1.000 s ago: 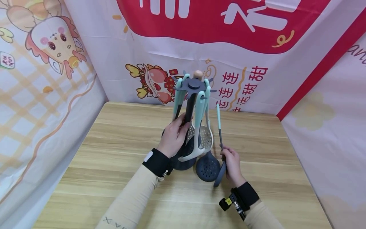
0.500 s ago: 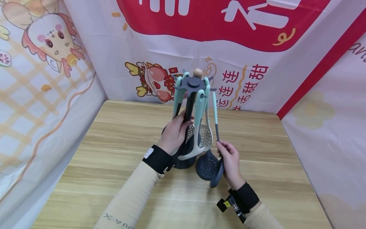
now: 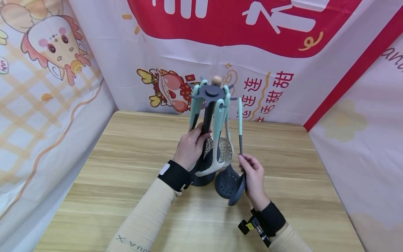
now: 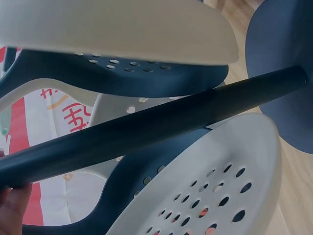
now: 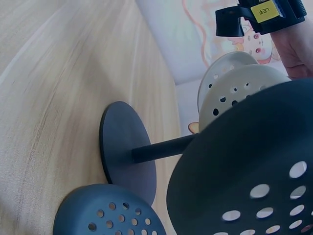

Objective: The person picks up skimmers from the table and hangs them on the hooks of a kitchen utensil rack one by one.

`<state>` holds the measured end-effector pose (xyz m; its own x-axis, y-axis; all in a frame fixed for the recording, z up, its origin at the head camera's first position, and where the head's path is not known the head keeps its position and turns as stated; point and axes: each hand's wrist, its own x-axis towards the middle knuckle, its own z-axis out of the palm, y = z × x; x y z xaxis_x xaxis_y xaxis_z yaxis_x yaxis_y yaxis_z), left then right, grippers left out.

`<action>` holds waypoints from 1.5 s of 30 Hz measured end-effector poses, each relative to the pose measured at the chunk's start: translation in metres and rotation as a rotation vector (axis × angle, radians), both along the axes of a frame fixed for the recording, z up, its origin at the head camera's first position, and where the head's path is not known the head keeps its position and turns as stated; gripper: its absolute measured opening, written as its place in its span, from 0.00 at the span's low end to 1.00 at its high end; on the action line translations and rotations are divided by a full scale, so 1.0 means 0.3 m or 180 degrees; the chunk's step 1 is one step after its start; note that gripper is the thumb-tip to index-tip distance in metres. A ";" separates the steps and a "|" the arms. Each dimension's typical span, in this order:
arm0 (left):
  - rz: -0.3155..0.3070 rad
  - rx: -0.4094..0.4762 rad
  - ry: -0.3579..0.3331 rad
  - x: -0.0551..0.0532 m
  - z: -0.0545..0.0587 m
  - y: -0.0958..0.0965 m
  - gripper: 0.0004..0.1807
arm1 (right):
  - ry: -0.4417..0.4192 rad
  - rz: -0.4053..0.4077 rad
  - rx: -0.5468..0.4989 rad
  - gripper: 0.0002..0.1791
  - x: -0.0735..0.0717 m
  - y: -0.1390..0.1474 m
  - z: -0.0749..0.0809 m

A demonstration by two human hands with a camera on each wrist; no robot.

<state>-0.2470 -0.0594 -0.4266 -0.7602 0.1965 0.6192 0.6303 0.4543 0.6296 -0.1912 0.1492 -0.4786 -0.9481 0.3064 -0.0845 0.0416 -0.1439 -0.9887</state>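
Observation:
A utensil rack (image 3: 211, 91) with a dark pole and round base (image 5: 126, 152) stands mid-table in the head view. Several teal-handled tools hang from it, among them pale slotted spoons (image 3: 225, 150) and a dark skimmer (image 3: 226, 182). My left hand (image 3: 194, 142) grips the pole (image 4: 146, 133). My right hand (image 3: 248, 170) holds the neck of a teal-handled utensil (image 3: 240, 115), upright just right of the rack. Its dark perforated head (image 5: 244, 171) hangs below my fingers, and its handle tip is near a hook arm at the top.
The wooden table (image 3: 126, 168) is boxed in by printed cloth walls at the back (image 3: 277, 52), left and right. In the right wrist view the left wrist's camera (image 5: 259, 12) shows beyond the pale spoon heads (image 5: 234, 83).
My right hand has lifted the utensil and brought it left toward the rack, so the handle tip now stands higher, near the top arm. My left hand keeps hold of the pole.

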 end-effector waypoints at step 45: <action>0.0680 0.0053 0.0231 0.008 -0.013 0.039 0.13 | 0.1047 0.0055 -0.0151 0.12 0.105 -0.075 0.132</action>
